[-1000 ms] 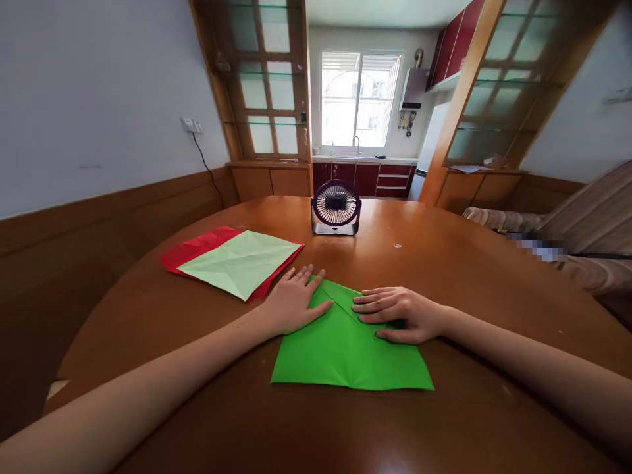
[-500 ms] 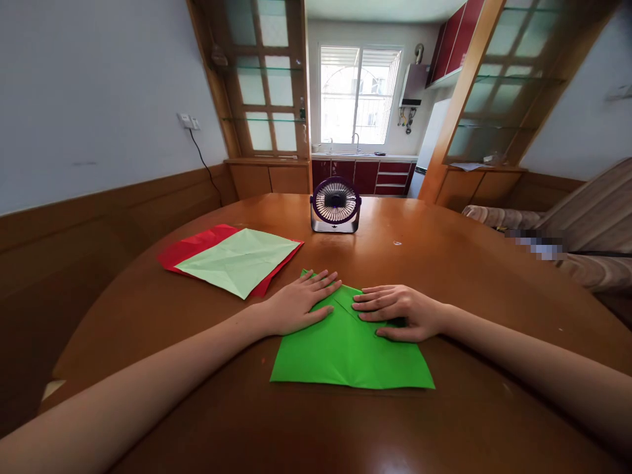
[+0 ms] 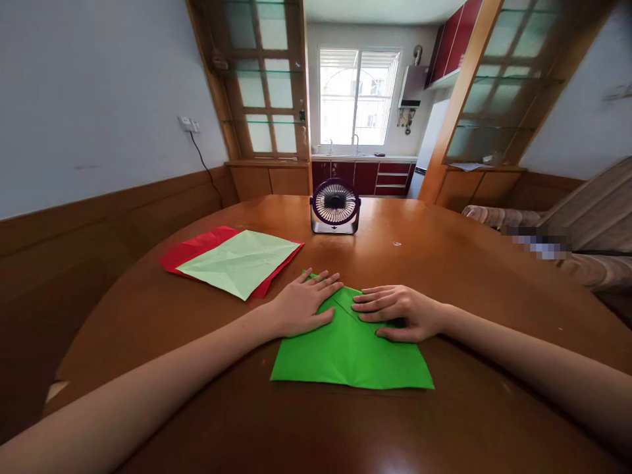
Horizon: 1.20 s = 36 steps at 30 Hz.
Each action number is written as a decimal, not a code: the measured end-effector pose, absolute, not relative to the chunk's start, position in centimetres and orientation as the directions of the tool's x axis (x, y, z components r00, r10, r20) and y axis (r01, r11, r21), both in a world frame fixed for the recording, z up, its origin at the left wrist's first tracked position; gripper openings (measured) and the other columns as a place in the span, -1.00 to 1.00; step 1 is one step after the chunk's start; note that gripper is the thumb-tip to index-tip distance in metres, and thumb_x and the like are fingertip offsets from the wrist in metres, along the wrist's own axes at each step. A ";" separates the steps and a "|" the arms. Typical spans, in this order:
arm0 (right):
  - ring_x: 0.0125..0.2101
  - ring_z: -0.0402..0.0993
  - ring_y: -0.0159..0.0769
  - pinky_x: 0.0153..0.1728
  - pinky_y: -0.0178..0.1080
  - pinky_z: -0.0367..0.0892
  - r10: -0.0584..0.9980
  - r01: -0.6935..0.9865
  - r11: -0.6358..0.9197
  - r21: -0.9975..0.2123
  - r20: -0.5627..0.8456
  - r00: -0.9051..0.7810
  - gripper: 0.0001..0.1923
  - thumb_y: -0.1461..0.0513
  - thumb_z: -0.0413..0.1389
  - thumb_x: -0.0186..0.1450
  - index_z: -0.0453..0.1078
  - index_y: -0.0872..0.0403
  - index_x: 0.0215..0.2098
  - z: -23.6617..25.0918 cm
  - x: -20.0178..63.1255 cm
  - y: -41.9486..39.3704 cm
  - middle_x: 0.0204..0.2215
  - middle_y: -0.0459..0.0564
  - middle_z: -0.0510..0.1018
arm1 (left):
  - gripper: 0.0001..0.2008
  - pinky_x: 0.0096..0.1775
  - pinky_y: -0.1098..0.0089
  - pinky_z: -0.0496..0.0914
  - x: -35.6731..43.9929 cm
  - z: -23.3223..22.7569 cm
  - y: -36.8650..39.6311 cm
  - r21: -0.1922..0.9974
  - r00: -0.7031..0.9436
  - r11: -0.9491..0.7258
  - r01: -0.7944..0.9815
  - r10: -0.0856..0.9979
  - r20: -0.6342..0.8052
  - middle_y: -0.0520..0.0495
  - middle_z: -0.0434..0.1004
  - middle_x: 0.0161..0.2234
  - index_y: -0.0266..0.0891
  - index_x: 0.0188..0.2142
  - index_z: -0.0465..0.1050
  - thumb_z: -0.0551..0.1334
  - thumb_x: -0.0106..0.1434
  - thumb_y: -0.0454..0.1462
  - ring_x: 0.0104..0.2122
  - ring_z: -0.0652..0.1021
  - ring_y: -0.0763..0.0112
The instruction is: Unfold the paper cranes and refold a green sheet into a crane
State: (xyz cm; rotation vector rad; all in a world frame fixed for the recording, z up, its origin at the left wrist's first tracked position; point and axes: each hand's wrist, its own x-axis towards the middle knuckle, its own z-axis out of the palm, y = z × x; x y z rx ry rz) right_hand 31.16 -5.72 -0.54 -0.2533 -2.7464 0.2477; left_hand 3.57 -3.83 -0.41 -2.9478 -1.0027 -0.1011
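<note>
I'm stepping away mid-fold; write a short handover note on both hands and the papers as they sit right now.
Left hand: open, flat on the upper left of the green paper.
Right hand: open, flat on its upper right, fingertips by the diagonal crease.
Green paper lies on the wooden table; far corners look folded in, the near edge is unfolded.
Pale green sheet lies on a red sheet at left, untouched; small fan stands beyond.
Left: probably pressing the creases and the further folds.

Daylight from blown-out window; glare on table; sharp centre, strong wide-angle bending at edges.
</note>
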 end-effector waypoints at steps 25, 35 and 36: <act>0.13 0.38 -0.20 0.23 0.00 0.15 0.219 0.143 0.964 -0.225 0.363 -0.906 -0.58 0.21 0.12 0.33 0.35 0.08 0.15 -0.3 31.1 -5.9 0.02 0.12 0.53 | -0.48 0.28 0.17 0.03 2.8 -0.4 -2.8 0.068 0.762 -0.768 0.637 0.640 0.099 -0.06 0.05 0.32 -0.21 0.30 0.10 -0.08 0.40 -0.14 0.31 0.14 0.29; 0.05 0.45 -0.22 0.13 -0.03 0.27 0.416 0.179 0.868 -0.463 0.483 -0.770 -0.67 0.20 0.01 0.41 0.40 0.02 0.11 -0.1 31.2 -5.5 0.00 0.10 0.55 | -0.44 0.26 0.08 0.06 2.5 -0.9 -2.5 -0.028 0.774 -0.784 0.621 0.606 0.182 -0.20 0.06 0.32 -0.22 0.27 0.18 -0.05 0.40 -0.01 0.28 0.18 0.09; 0.06 0.44 -0.22 0.13 -0.02 0.27 0.449 0.208 0.859 -0.468 0.492 -0.746 -0.67 0.20 0.00 0.42 0.40 0.02 0.11 -0.1 31.2 -5.4 0.02 0.10 0.53 | -0.44 0.25 0.08 0.07 2.5 -1.0 -2.5 -0.040 0.781 -0.790 0.612 0.596 0.186 -0.22 0.06 0.32 -0.24 0.27 0.19 -0.04 0.40 -0.01 0.28 0.18 0.06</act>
